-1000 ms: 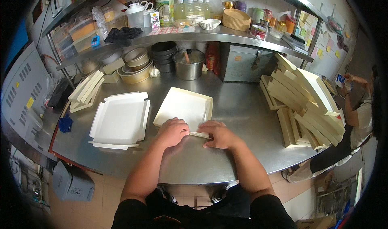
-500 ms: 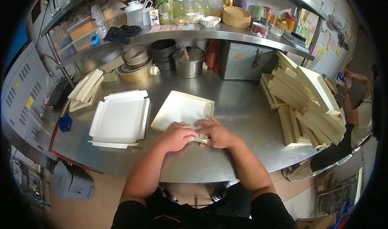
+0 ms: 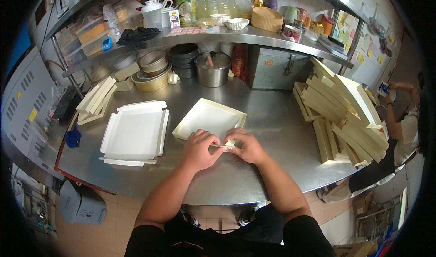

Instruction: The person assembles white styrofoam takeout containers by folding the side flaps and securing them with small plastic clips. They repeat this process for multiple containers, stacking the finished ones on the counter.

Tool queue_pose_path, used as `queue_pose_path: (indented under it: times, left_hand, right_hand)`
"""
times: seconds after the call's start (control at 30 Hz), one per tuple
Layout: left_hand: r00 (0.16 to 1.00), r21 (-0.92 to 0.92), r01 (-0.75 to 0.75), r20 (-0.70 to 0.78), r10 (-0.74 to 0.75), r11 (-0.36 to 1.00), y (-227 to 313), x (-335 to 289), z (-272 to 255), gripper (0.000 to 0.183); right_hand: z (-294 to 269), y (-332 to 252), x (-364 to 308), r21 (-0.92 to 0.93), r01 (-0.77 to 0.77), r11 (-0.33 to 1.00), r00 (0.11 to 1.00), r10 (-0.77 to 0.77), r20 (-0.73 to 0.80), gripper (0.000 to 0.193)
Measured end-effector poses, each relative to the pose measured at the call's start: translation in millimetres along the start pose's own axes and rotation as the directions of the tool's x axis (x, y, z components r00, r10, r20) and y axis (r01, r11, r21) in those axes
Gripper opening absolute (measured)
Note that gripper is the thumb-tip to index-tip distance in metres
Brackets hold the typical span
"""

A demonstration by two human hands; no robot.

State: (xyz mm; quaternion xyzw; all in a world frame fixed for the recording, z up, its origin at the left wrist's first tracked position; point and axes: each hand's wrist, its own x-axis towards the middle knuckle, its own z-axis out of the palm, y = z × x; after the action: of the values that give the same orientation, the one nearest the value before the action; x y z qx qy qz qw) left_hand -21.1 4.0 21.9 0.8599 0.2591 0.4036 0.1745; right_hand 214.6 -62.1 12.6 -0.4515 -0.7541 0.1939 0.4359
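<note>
A shallow cream cardboard box point(image 3: 210, 114) with raised sides lies on the steel table in front of me, turned at an angle. My left hand point(image 3: 200, 149) pinches the near edge of this box, thumb toward me and fingers over the wall. Close beside it, my right hand point(image 3: 244, 146) grips the near corner, with a small cream flap between thumb and fingers. The hands hide most of that near side. Left of the box lies a flat white cardboard tray blank point(image 3: 135, 132), its edge flaps partly raised, touched by neither hand.
Folded cream boxes point(image 3: 336, 107) are piled at the right table end; a smaller stack point(image 3: 96, 100) stands at the left. Pans, a lidded pot point(image 3: 212, 71) and a grey metal case point(image 3: 277, 68) line the back under a loaded shelf point(image 3: 195, 38). Another person point(image 3: 404, 130) stands at right.
The cream box has turned slightly and shifted a little to the right and away from me. My hands still grip its near side, now with the fingers bent more tightly round the corner flap.
</note>
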Motion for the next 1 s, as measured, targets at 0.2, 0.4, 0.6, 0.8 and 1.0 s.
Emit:
queue_pose_path:
  times: [0.2,0.4,0.6,0.8,1.0]
  left_hand:
    - [0.985,0.295,0.006,-0.166,0.045,0.955,12,2,0,0.032]
    - [0.956,-0.130,0.271,-0.084,-0.283,0.954,3,-3,12,0.025]
    - [0.987,-0.032,0.157,-0.018,-0.158,0.987,-12,-4,14,0.024]
    - [0.933,-0.096,0.185,0.331,-0.144,0.978,-25,-4,-7,0.013]
    - [0.844,-0.319,0.129,0.533,0.065,0.939,-40,-3,-23,0.019]
  right_hand:
    - [7,-10,3,0.037,-0.034,0.999,0.983,0.040,-0.181,0.041]
    - [13,-2,2,-0.007,-0.004,1.000,0.971,0.002,-0.239,0.040]
    - [15,-6,2,-0.026,-0.015,1.000,0.984,0.010,-0.176,0.039]
    - [9,-7,0,-0.240,0.033,0.970,0.998,-0.018,0.064,0.041]
    - [6,-1,-4,-0.122,-0.003,0.993,0.985,0.024,0.170,0.048]
